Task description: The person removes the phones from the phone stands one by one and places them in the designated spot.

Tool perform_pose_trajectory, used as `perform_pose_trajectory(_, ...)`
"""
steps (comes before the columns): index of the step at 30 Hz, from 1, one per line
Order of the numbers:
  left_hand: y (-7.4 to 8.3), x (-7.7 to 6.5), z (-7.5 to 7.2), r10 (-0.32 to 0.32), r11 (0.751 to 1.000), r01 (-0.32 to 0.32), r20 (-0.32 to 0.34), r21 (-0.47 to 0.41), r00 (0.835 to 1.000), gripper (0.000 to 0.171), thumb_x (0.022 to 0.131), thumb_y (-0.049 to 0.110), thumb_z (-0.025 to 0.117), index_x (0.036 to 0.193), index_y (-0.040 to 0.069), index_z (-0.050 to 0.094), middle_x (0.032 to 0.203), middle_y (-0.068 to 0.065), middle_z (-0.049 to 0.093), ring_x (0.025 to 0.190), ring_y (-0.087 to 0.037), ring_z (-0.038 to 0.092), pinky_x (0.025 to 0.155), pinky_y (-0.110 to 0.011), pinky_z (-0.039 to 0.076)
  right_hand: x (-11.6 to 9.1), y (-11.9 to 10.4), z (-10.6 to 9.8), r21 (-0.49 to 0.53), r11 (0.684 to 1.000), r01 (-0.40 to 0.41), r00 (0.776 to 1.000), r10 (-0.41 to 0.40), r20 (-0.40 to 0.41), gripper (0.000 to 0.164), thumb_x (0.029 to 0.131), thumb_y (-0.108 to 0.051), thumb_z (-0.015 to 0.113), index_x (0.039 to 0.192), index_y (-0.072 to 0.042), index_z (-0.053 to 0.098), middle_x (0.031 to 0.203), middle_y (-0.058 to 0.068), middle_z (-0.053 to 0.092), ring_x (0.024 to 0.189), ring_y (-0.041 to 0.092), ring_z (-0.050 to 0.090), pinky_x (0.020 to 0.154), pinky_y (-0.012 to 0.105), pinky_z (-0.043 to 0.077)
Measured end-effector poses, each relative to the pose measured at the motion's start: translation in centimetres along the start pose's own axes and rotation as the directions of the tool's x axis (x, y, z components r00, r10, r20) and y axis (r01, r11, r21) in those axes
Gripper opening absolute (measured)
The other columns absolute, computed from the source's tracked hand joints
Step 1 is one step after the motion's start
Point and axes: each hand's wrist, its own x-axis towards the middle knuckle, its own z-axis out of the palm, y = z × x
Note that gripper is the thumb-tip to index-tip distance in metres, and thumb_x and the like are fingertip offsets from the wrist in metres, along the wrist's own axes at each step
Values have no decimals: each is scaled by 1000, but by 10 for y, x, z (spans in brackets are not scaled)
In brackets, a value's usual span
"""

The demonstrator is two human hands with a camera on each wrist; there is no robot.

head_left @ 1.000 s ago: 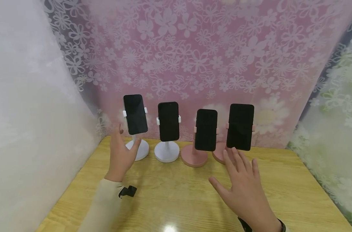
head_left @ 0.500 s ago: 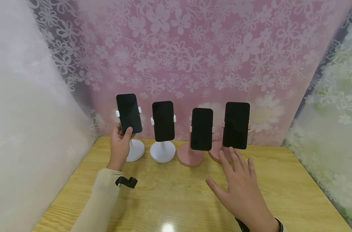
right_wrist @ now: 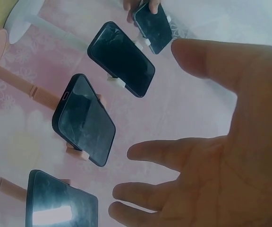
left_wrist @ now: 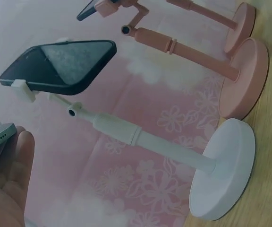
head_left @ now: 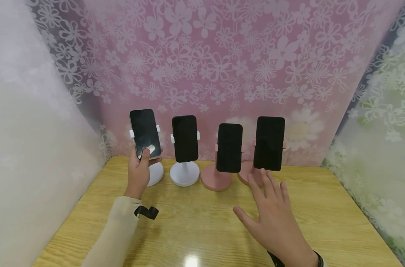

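The lower end of the leftmost phone [head_left: 144, 128], which is set in its white stand [head_left: 156, 174] with the long axis slightly tilted, is pinched from below by the nearer left grip [head_left: 139, 175], while the spread right grip [head_left: 274, 218], holding nothing, is seen well apart.

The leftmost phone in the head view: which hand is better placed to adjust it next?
Probably the left hand: it grips the leftmost phone by its lower end. The right hand is spread near the rightmost phone, at the other end.
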Motion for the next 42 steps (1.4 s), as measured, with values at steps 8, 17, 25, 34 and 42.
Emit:
perform_pose_trajectory(8,30,-24,-7,27,998,-27,0,62,1000,46,112,14,44,155,6,32,124,-9,58,101,-15,70,91,-29,57,-1,-3,0,-1,1000,10,1000,-10,-4,86,93,-51,73,159,-8,39,167,23,21,154,46,16,119,71,8)
perform_pose_trajectory(17,62,-59,1,149,981,-154,47,115,988,36,109,0,41,144,-6,37,121,-10,58,103,-14,66,90,-23,53,-4,-4,-2,-5,1000,25,1000,-25,-17,84,93,-49,74,158,-8,41,167,24,21,153,46,16,120,69,6)
perform_pose_trajectory(25,81,-83,26,225,949,-246,125,196,966,36,104,-10,45,140,-12,38,126,-8,59,115,-12,62,95,-20,51,-6,-8,-4,12,999,50,998,-49,-46,79,92,-45,75,156,-9,44,165,24,25,152,46,19,121,69,5)
perform_pose_trajectory(34,95,-109,64,208,970,-233,274,63,939,32,107,-4,44,139,-7,41,120,-6,60,111,-11,60,95,-25,51,-8,-8,-5,14,997,77,993,-75,-93,76,91,-42,77,153,-11,48,162,25,31,150,46,24,120,70,9)
perform_pose_trajectory(42,94,-125,91,197,980,-172,474,-96,859,41,108,-5,42,148,-2,36,137,-21,56,124,-14,59,102,-31,52,-7,-13,-4,20,996,83,994,-82,-79,81,91,-42,77,158,-15,42,162,25,32,151,48,22,122,67,4)
